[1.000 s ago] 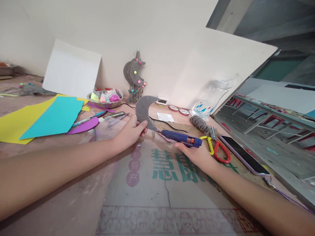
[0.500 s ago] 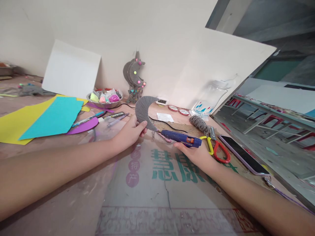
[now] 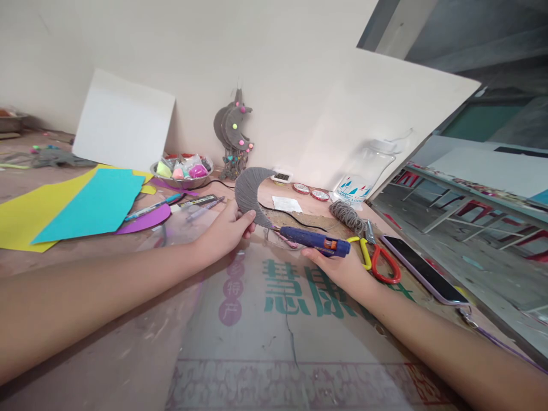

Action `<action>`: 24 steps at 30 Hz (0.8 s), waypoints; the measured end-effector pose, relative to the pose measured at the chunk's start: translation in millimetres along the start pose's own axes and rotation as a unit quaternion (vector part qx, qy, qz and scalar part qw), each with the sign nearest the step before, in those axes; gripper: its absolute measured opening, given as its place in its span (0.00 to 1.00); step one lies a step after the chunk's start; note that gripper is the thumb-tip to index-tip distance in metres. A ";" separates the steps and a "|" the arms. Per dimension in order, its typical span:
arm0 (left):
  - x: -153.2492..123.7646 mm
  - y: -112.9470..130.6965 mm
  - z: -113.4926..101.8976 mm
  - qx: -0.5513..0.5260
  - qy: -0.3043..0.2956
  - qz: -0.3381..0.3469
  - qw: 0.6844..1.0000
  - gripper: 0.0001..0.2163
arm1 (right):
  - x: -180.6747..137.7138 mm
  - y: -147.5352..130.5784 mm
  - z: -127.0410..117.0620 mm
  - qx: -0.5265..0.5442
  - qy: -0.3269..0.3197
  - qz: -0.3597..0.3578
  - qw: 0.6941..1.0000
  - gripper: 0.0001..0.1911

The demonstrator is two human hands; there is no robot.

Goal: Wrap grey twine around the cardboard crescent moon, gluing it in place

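Pinched in my left hand is a crescent moon wound in grey yarn, held upright above the table. My right hand is closed around a blue hot glue gun, which lies sideways and points left. Its nozzle is at the lower tip of the crescent; whether the two touch I cannot tell. Most fingers of my right hand are hidden under the glue gun. Just right of it lie pliers with red and yellow handles and a bundle of grey yarn.
A finished moon hanging with pompoms is on the wall. To the left are blue foam sheets, pens and a metal bowl of coloured clay packets. At right stand a clear jug and a phone near the table edge.
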State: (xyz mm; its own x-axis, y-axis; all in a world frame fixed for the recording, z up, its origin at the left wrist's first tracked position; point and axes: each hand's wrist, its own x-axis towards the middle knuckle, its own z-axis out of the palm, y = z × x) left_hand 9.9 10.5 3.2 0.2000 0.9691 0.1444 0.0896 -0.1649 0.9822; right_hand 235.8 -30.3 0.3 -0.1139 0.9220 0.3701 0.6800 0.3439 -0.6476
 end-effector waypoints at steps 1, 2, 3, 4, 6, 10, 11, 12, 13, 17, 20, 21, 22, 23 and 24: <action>0.4 -0.4 -0.1 0.002 0.000 0.003 1.000 0.07 | -0.1 -0.5 0.2 0.005 0.000 0.003 1.000 0.14; 0.8 -0.8 -0.3 0.004 -0.001 0.007 1.000 0.07 | -0.2 -1.0 0.4 0.009 0.000 0.006 1.000 0.13; 1.1 -1.2 -0.4 0.007 -0.001 0.010 1.000 0.07 | -0.3 -1.4 0.6 0.014 -0.001 0.009 1.000 0.13; 1.3 -1.5 -0.5 0.007 -0.003 0.011 1.000 0.07 | -0.2 -1.7 0.6 0.017 0.000 0.012 1.000 0.13; 1.3 -1.9 -0.6 0.004 -0.007 0.012 1.000 0.07 | -0.1 -2.0 0.6 0.021 -0.001 0.014 1.000 0.13; 0.2 -1.7 -0.2 -0.009 -0.007 0.007 1.000 0.07 | -0.1 -1.9 0.2 0.012 0.000 0.009 1.000 0.13; 0.0 -1.5 0.0 -0.011 -0.006 0.006 1.000 0.07 | -0.1 -2.0 0.2 0.009 0.003 0.007 1.000 0.13; -0.1 -1.3 0.1 -0.011 -0.005 0.005 1.000 0.07 | -0.1 -2.2 0.2 0.007 0.007 0.006 1.000 0.13; -0.1 -1.3 0.2 -0.011 -0.004 0.004 1.000 0.07 | 0.0 -2.6 0.2 0.006 0.008 0.005 1.000 0.13; 1.1 -3.2 0.3 -0.019 -0.005 0.002 1.000 0.06 | 0.5 -4.3 -0.3 0.013 0.001 -0.003 1.000 0.15; 2.5 -5.6 0.3 -0.034 -0.014 0.005 0.999 0.06 | 0.9 -3.1 -0.8 0.014 -0.006 -0.011 1.000 0.16; 2.8 -6.1 0.2 -0.037 -0.015 0.005 0.999 0.06 | 1.0 -2.4 -0.9 0.015 -0.009 -0.012 1.000 0.16; 3.0 -6.3 0.2 -0.037 -0.016 0.005 0.999 0.06 | 1.1 -1.6 -0.9 0.017 -0.012 -0.012 1.000 0.17; 3.1 -6.2 0.1 -0.036 -0.016 0.005 0.999 0.06 | 1.2 -1.0 -0.9 0.019 -0.013 -0.013 1.000 0.17; 3.0 -5.8 0.0 -0.032 -0.015 0.006 0.999 0.06 | 1.2 -0.6 -0.8 0.021 -0.015 -0.012 1.000 0.16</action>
State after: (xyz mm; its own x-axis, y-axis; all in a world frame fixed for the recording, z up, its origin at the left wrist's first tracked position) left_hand 9.9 14.4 -2.0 0.2305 0.9610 0.1527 0.0239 -0.1625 0.9864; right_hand 235.8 -29.5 1.6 -0.1519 0.9181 0.3660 0.6460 0.3725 -0.6663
